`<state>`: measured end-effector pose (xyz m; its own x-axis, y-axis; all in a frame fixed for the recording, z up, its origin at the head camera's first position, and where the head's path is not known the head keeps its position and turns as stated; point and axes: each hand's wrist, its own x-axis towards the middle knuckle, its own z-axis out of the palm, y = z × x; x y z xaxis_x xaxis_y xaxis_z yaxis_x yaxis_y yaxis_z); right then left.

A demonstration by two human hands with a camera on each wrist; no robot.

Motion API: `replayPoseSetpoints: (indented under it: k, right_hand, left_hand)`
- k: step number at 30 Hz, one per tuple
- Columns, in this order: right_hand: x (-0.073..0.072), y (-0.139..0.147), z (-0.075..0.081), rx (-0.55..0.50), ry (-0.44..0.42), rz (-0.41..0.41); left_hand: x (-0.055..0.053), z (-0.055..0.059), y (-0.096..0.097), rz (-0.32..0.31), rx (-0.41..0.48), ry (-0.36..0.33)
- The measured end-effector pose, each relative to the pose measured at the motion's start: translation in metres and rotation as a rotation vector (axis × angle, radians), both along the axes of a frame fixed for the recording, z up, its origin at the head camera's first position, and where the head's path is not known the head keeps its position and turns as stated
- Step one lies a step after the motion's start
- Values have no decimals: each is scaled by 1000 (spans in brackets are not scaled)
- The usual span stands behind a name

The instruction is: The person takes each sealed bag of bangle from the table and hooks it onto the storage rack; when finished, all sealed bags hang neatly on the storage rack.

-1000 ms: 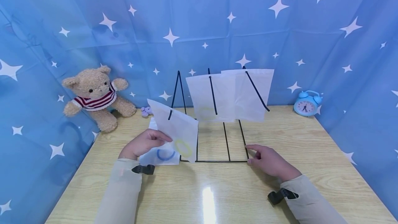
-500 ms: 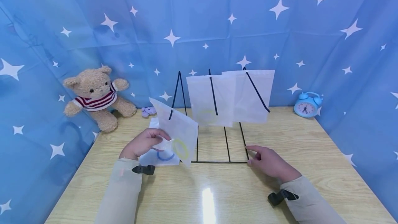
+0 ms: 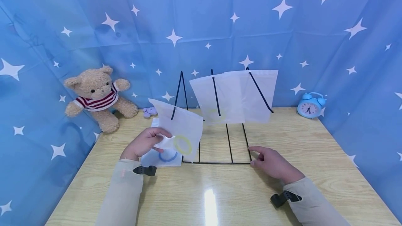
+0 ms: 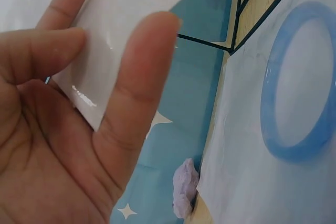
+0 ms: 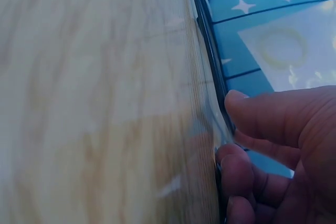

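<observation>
My left hand (image 3: 145,144) touches the left edge of a translucent white plastic bag (image 3: 188,119) that hangs tilted from the left hook of a black wire rack (image 3: 216,163). A yellow ring (image 3: 190,146) shows inside this bag. In the left wrist view the bag's corner lies between thumb and fingers, with the thumb (image 4: 144,72) standing apart. Below it, a second bag (image 4: 231,145) with a blue ring (image 4: 269,98) lies on the table. My right hand (image 3: 270,162) holds the rack's front right corner, thumb and curled fingers at the bar in the right wrist view.
Two more bags hang from the other hooks, the middle bag (image 3: 213,97) with a faint yellow ring and the right bag (image 3: 257,97). Behind stand a teddy bear (image 3: 97,97), a small purple toy (image 3: 150,112) and a blue alarm clock (image 3: 309,107) before a starry curtain (image 3: 201,16).
The left bag has swung slightly, its lower edge rising and shifting right. The middle bag has turned a little on its hook. My left hand barely moved; my right hand stayed put.
</observation>
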<state>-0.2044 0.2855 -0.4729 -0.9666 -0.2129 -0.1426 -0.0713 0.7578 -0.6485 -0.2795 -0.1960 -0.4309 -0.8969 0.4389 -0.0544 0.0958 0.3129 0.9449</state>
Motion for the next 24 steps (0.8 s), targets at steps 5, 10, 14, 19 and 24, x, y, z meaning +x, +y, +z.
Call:
replayPoseSetpoints:
  k: [5, 10, 14, 19, 24]
  right_hand:
    - [0, -1, 1, -1, 12, 8]
    - [0, -1, 1, -2, 20, 1]
    - [1, -2, 1, -7, 11, -12]
    - [1, -3, 2, -13, 0, -19]
    - [1, -3, 1, -11, 3, -19]
  left_hand:
    - [-2, -1, -1, 22, 9, 16]
    - [-4, -1, -1, 29, 46, 27]
    - [-3, -1, -1, 42, 71, 26]
    - [-3, -1, -2, 54, 89, 31]
    - [-4, -2, -2, 73, 83, 37]
